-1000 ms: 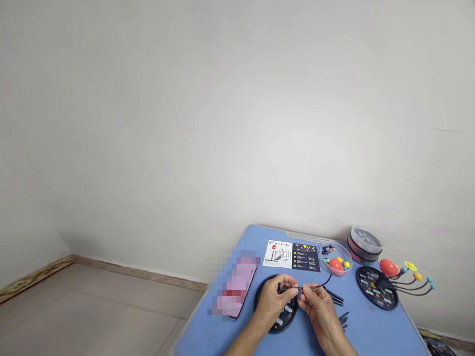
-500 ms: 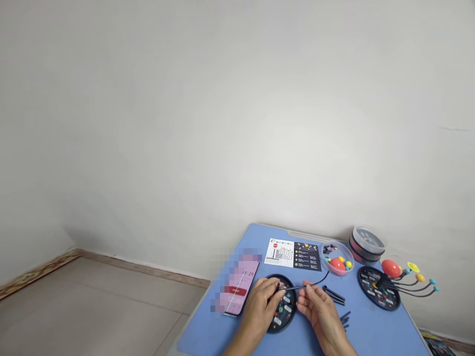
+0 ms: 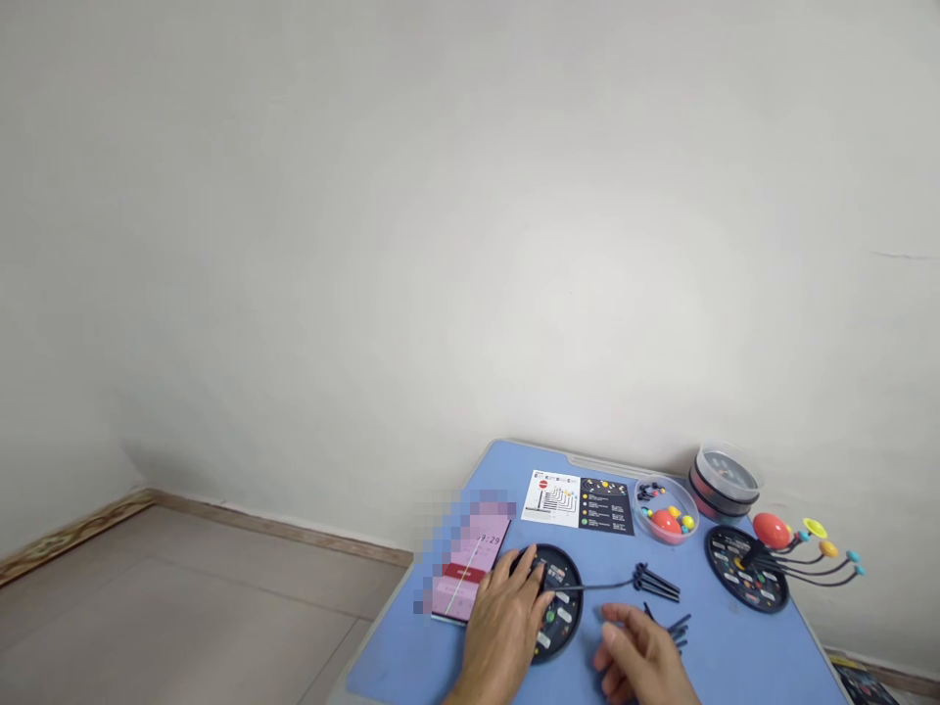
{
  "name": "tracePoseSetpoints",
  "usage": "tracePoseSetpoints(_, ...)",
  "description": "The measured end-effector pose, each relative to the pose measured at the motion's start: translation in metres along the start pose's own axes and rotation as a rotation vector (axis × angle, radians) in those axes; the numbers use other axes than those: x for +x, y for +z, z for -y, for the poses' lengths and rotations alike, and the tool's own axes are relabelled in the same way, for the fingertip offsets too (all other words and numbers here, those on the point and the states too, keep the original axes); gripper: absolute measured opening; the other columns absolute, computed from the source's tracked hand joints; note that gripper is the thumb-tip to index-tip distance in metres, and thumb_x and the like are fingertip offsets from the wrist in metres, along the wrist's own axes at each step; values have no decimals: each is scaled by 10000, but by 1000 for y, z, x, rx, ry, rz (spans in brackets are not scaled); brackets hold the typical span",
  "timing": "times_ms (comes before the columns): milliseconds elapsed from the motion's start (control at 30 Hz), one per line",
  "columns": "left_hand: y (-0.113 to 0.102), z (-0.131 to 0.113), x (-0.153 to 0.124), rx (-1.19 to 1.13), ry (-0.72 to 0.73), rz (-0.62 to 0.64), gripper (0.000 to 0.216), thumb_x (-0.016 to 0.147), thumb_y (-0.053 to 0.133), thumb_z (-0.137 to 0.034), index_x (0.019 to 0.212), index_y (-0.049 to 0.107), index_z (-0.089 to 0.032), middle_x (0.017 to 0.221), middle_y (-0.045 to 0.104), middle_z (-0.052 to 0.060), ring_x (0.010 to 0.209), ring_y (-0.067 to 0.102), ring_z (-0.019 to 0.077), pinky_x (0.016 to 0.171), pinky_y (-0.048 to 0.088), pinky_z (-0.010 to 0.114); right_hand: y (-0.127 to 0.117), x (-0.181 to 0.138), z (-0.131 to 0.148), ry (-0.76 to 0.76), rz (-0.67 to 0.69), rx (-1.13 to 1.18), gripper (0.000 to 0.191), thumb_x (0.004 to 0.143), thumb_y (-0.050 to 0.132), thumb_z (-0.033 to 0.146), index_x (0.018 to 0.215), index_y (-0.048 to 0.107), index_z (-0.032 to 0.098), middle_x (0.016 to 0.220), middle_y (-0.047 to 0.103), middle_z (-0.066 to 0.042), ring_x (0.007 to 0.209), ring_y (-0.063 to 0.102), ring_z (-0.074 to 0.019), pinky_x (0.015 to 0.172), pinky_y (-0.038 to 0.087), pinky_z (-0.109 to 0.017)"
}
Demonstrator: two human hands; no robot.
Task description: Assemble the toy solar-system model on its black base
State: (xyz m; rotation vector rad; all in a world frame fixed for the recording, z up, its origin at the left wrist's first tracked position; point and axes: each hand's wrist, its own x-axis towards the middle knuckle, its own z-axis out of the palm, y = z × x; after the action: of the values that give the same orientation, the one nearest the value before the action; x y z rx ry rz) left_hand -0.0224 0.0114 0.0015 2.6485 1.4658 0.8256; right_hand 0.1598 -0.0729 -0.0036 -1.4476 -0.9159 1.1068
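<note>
My left hand (image 3: 506, 617) rests over the left part of a round black base (image 3: 569, 627) printed with small coloured planets and labels. Between its thumb and forefinger is the inner end of a thin black curved rod (image 3: 598, 587), which reaches out to the right above the table; the fingertips partly hide that end. My right hand (image 3: 642, 651) hovers right of the base, fingers loosely bent and apart, with nothing seen in it. Close to it lie several short black rods (image 3: 680, 632), and just beyond them a bunch of black pieces (image 3: 657, 583).
A phone (image 3: 470, 578) lies left of the base on the blue table (image 3: 411, 656). Behind are a printed leaflet (image 3: 577, 501), a clear tub (image 3: 666, 511) of coloured balls and stacked round containers (image 3: 724, 482). An assembled planet model (image 3: 749, 568) stands at the right edge.
My right hand has let go of the rod and drawn back toward me. The rod has swung lower, its outer end toward the black pieces. My left fingers have spread over the base.
</note>
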Motion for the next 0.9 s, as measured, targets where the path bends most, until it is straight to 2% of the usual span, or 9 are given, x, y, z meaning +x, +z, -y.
tracePoseSetpoints(67,6,2,-2,14,26,-34,303,900,531,-208,1125,724,-144,1277,675,127,1174,597,354,949,528,525,2,-1,-8,-308,-15,-279,280,784,686,455,909,716,206,660,704,-34,560,634,-168,544,502,-244)
tracePoseSetpoints(133,12,5,-4,9,49,-83,356,893,542,-240,1197,685,-119,1261,684,136,1172,601,349,960,533,503,6,0,-14,-632,29,-514,187,827,641,341,964,725,246,880,747,-66,754,686,-202,694,537,-262)
tracePoseSetpoints(200,18,7,-5,-11,57,-135,394,899,546,-287,1239,659,-124,1246,692,133,1170,607,344,953,545,487,12,3,-17,-864,95,-713,268,829,631,257,1088,697,275,1121,716,-83,877,690,-221,755,543,-274)
tracePoseSetpoints(233,20,7,-6,-22,57,-156,390,903,545,-303,1234,662,-134,1239,696,132,1167,612,341,946,552,480,15,4,-18,-924,103,-804,317,819,640,224,1128,678,281,1182,695,-85,886,688,-227,750,546,-279)
tracePoseSetpoints(333,23,5,-5,-29,59,-185,337,923,523,-309,1165,706,-160,1221,704,135,1154,627,332,929,566,462,21,8,-17,-964,34,-971,319,802,643,137,1084,677,282,1136,705,-72,833,674,-228,712,541,-289)
tracePoseSetpoints(433,22,-1,-1,3,71,-158,312,928,497,-258,1110,735,-173,1177,725,126,1154,628,328,923,570,449,21,10,-15,-966,-17,-997,259,829,606,95,996,685,277,983,721,-50,779,652,-210,680,523,-276)
tracePoseSetpoints(533,21,-5,5,30,81,-127,302,919,491,-220,1062,755,-184,1118,747,119,1146,632,332,912,575,438,19,11,-13,-975,-37,-995,226,833,619,92,954,675,275,911,710,-35,748,636,-202,654,501,-268)
tracePoseSetpoints(733,22,-7,14,-26,71,-107,307,902,485,-181,1041,759,-189,1105,748,122,1143,632,337,906,574,440,19,12,-7,-912,-52,-1043,240,778,654,37,885,646,252,895,702,-17,759,637,-203,660,481,-268)
tracePoseSetpoints(900,25,-6,16,-65,64,-112,290,885,503,-188,1023,757,-207,1107,747,104,1155,624,325,904,572,427,10,10,-7,-918,-53,-956,205,844,601,101,948,671,262,976,720,-40,796,654,-209,701,495,-283)
